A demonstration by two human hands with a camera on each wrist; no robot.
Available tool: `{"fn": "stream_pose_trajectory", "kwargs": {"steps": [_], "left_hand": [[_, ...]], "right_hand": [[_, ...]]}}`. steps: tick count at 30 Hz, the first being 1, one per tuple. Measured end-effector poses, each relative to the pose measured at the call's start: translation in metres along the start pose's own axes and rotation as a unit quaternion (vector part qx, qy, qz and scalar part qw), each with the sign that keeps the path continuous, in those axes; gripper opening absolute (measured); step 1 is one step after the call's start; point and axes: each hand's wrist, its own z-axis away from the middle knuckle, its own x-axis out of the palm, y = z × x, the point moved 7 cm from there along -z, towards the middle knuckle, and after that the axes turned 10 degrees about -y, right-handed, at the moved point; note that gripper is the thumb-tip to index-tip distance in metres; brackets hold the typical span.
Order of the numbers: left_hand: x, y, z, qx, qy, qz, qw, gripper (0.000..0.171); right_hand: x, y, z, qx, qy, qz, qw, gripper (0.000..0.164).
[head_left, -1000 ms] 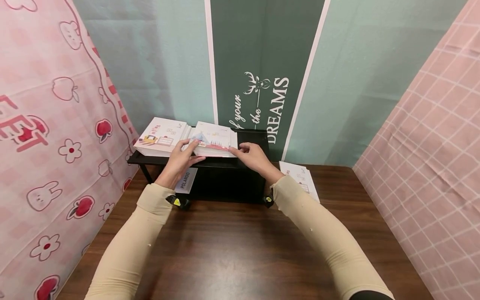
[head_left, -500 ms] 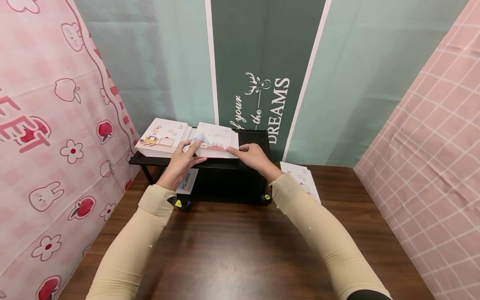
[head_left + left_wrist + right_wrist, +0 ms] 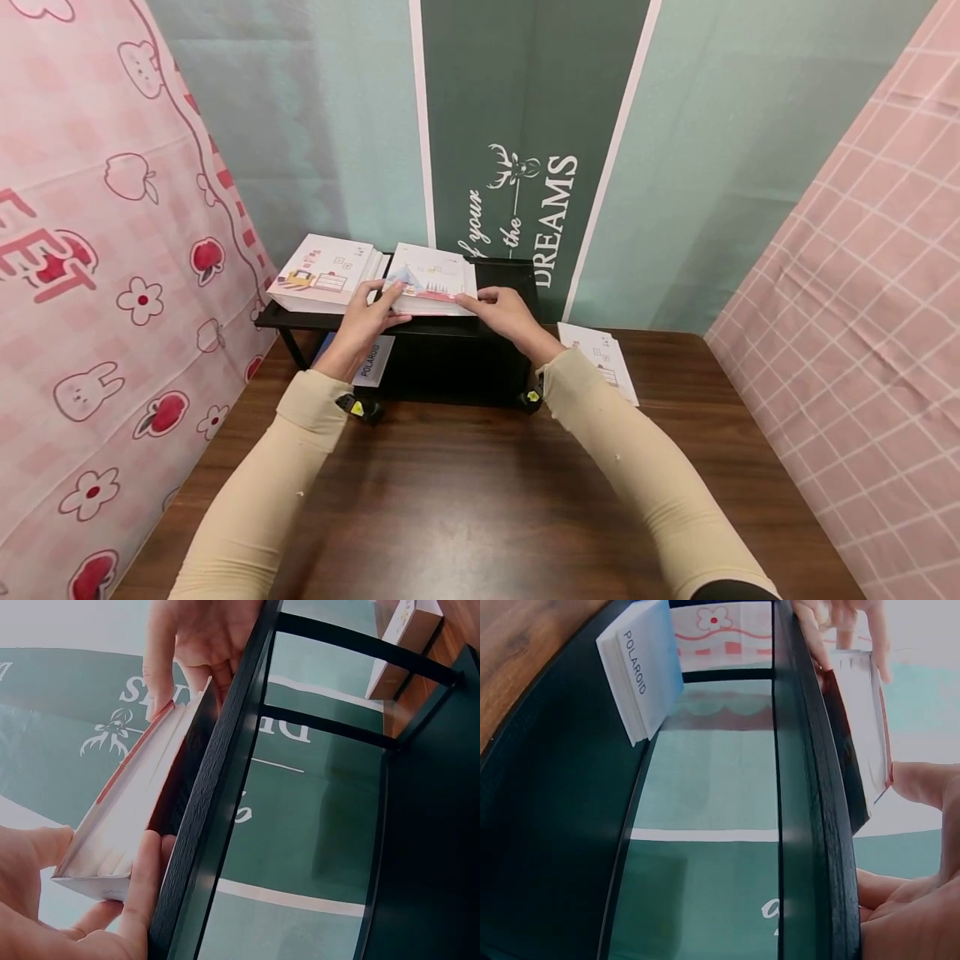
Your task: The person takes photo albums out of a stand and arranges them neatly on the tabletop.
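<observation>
A thick white book [image 3: 431, 271] with a tent drawn on its cover lies on the top of a black two-tier shelf [image 3: 504, 275]. My left hand [image 3: 366, 321] grips its near left corner, thumb on the cover and fingers underneath, as the left wrist view shows. On the near right corner, my right hand [image 3: 506, 315] holds the book with its thumb on the cover; its other fingers are partly hidden behind the shelf edge. In the right wrist view the book's page edges [image 3: 861, 712] face the camera.
Left of it on the top tier lies another white book [image 3: 322, 275] with a bus picture. A book marked POLAROID [image 3: 372, 362] leans on the lower tier. More white books [image 3: 600, 354] lie on the wooden table [image 3: 450, 500] at right. Printed cloths hang around.
My left thumb lies slightly farther right on the cover. Both hands keep hold of the book, which stays nearly in place.
</observation>
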Motion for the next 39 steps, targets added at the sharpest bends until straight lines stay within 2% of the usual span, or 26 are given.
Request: {"fn": "stream_pose_trajectory", "kwargs": {"steps": [10,20,30,39], "left_hand": [[0.001,0.001,0.002,0.007,0.008,-0.043,0.999,0.067],[0.001,0.001,0.003,0.013,0.007,-0.044,0.9989,0.063],[0.003,0.005,0.003,0.019,-0.003,-0.031,0.9993,0.059],[0.006,0.005,0.007,0.019,-0.017,-0.004,0.9997,0.057]], "right_hand": [[-0.001,0.004,0.0,-0.03,0.007,-0.031,0.999,0.062],[-0.002,0.004,0.001,-0.061,0.015,-0.007,0.998,0.056],[-0.009,0.003,0.002,-0.071,0.03,-0.047,0.996,0.055],[-0.01,0.0,0.012,-0.085,0.031,-0.053,0.995,0.05]]}}
